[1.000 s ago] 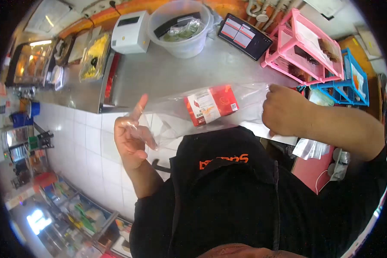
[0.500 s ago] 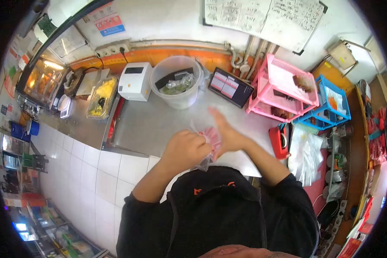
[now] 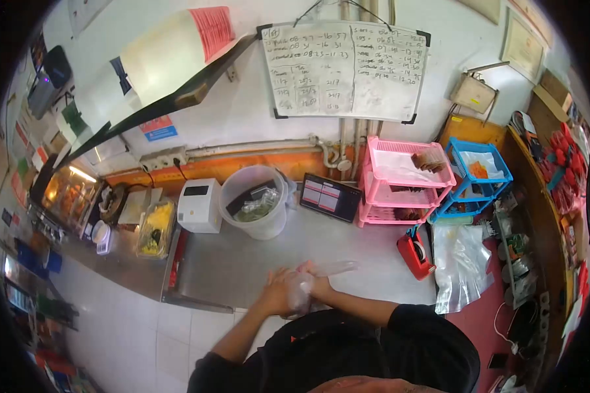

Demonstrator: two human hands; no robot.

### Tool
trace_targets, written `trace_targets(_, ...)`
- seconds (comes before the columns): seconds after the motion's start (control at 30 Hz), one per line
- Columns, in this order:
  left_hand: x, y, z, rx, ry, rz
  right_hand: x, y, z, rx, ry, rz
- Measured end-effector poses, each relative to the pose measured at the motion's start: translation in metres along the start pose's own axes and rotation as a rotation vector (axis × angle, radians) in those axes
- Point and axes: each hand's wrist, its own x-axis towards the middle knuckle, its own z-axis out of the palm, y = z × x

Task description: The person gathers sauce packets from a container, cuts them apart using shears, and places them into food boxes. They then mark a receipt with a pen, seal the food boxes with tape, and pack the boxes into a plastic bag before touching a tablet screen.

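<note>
A clear plastic bag (image 3: 299, 293) is held in front of my body, over the near edge of the metal counter. My left hand (image 3: 278, 292) is closed round its left side. My right hand (image 3: 318, 287) grips it from the right, with the fingers partly hidden by the plastic. A loose, see-through end of the bag stretches out to the right above my right hand. A little pink shows near the fingertips; what the bag holds cannot be made out.
On the metal counter (image 3: 242, 262) stand a white label printer (image 3: 200, 206), a clear bucket (image 3: 262, 223) with packets, a tablet (image 3: 328, 200), pink racks (image 3: 406, 177), blue racks (image 3: 482, 173) and a red tape dispenser (image 3: 413, 254). Plastic bags (image 3: 462, 262) lie at the right.
My view has tilted up, showing more of the whiteboard. My right hand, open beside the bag before, has closed on it. The bag's loose end now points right.
</note>
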Motion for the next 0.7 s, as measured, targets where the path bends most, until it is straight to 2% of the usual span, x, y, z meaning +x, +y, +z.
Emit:
trace_targets(0.07, 0.013, -0.009, 0.044, 0.027, 0.217, -0.040, 0.003, -0.024, -0.018, 0.527, -0.194, 0.400)
trace_targets(0.1, 0.017, -0.015, 0.060, 0.037, 0.322, -0.057, 0.018, -0.026, -0.039, 0.458, -0.354, 0.353)
trace_targets(0.13, 0.018, -0.021, 0.062, 0.012, 0.315, -0.027, 0.034, -0.027, -0.059, 0.389, -0.509, 0.290)
trace_targets(0.2, 0.017, -0.028, 0.063, -0.054, 0.295, 0.014, 0.052, -0.063, -0.098, 0.034, -0.600, -0.114)
trace_targets(0.27, 0.020, -0.024, 0.068, -0.047, 0.277, 0.014, 0.025, -0.048, -0.092, -0.769, -0.567, -0.241)
trace_targets(0.33, 0.022, 0.015, 0.041, -0.067, 0.472, 0.097, 0.039, -0.111, -0.082, -0.762, -0.724, -0.119)
trace_targets(0.4, 0.027, 0.041, 0.017, -0.175, 0.516, 0.202, 0.044, -0.126, -0.074, -0.708, -0.838, -0.017)
trace_targets(0.47, 0.041, 0.036, 0.032, -0.249, 0.469, 0.230, 0.039, -0.110, -0.068, -0.640, -0.891, 0.055)
trace_targets(0.5, 0.047, 0.033, 0.038, -0.286, 0.452, 0.243, 0.021, -0.096, -0.059, -0.729, -0.583, -0.174)
trace_targets(0.53, 0.051, 0.038, 0.031, -0.341, 0.422, 0.229, 0.015, -0.089, -0.052, -0.732, -0.470, -0.220)
trace_targets(0.6, 0.053, 0.051, 0.015, -0.456, 0.358, 0.202, 0.008, -0.079, -0.045, -0.614, -0.482, -0.127)
trace_targets(0.7, 0.070, 0.073, -0.017, -0.341, -0.224, 0.222, 0.000, -0.079, -0.045, -0.381, -0.540, 0.078)
